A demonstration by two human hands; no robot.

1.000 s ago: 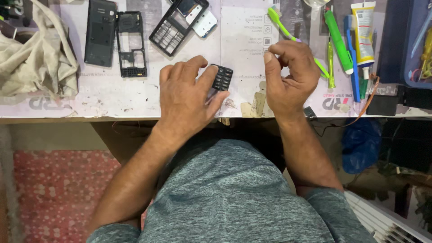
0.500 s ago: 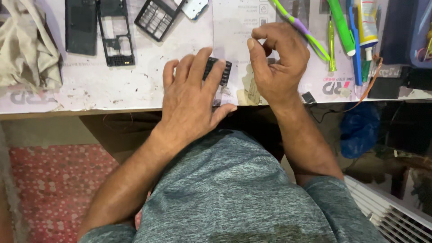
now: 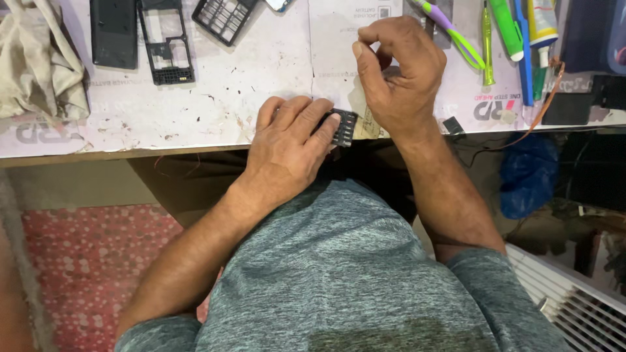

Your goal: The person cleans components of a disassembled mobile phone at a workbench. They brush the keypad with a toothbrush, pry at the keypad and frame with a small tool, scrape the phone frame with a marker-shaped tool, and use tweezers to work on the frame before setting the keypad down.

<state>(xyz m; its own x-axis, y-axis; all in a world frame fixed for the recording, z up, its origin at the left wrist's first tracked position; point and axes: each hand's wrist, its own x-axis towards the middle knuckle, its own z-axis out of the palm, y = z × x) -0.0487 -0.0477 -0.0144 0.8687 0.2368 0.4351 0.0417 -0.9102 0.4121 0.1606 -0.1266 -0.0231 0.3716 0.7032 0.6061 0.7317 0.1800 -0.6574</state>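
I can see a crumpled beige cloth (image 3: pixel 40 62), black phone back cover (image 3: pixel 114 32), bare phone frame (image 3: pixel 163 42), keypad bezel (image 3: pixel 225 18), green-purple toothbrush (image 3: pixel 456 36), glue tube (image 3: pixel 542 26)

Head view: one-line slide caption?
Left hand presses a black keypad part at the bench edge; right hand pinches fingertips above it, phone frames nearby.

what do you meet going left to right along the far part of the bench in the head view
Crumpled cloth → black phone back cover → black phone frame → keypad grid frame → right hand → purple and green toothbrush → green screwdriver → glue tube
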